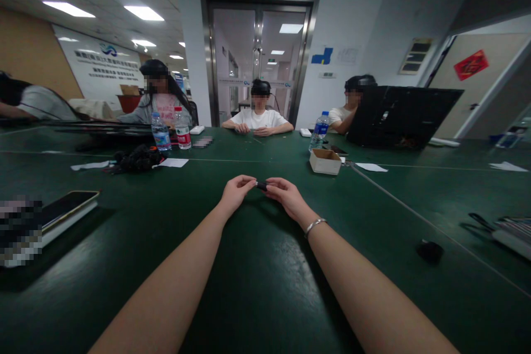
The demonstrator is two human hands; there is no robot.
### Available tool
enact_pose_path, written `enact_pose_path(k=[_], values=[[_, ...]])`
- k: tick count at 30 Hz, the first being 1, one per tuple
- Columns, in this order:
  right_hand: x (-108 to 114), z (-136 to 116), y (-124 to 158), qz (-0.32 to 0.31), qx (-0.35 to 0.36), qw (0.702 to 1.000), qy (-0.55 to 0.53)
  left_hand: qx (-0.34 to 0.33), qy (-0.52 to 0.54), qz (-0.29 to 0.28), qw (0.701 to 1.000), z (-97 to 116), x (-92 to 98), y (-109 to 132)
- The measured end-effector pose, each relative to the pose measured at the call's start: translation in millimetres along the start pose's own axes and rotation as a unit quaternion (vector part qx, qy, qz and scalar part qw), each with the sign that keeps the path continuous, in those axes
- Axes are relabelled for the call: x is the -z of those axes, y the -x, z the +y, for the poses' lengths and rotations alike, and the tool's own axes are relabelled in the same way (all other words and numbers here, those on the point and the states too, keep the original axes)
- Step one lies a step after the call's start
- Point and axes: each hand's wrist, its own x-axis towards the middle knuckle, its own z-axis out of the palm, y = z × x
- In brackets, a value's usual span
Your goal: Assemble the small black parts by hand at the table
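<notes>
Main risk as I see it: the black part (261,185) is tiny and held only by a fingertip pinch from both sides, left hand (236,191) and right hand (286,196) each closed on one end, thumbs and forefingers doing all the work. The contact area looks minimal, so any twist or uneven pull between the hands could pop it loose. If it drops, black on the dark green table (265,271) in this dim light would be hard to find, and it could get confused with the black lump (429,250) near right or the black bundle (135,160) far left. Second risk: the fingers cover most of the part, so alignment of whatever they work on is likely by feel. The bracelet (315,225) on the right wrist looks clear of the part. Location: centre of the table, between the two hands, nearer than the box (326,161); can't tell if the hands rest on the top or hover just over it. Look: small, dark, matte, roughly stubby and oblong; only the middle shows between the fingertips, and it's too small to make out any detail or marking.
</notes>
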Motion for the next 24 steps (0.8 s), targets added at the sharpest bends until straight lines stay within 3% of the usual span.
enact_pose_path(k=[6, 11, 18, 24], values=[[-1.6, 0.5, -1.2, 0.01, -0.013, 1.0, 0.007, -0.021, 0.058, -0.039, 0.997, -5.4, 1.4, -2.8], [-2.8, -0.9, -0.8, 0.021, -0.014, 0.999, 0.019, -0.022, 0.061, -0.037, 0.997, -2.8, 1.0, -1.5], [-1.3, -2.1, -0.4, -0.024, -0.012, 0.999, 0.045, -0.031, 0.082, -0.028, 0.996, -0.8, -0.2, -1.5], [-1.3, 1.7, -3.6, -0.016, -0.024, 0.999, 0.046, 0.036, 0.023, 0.011, 0.999, 3.5, -3.7, 0.5]])
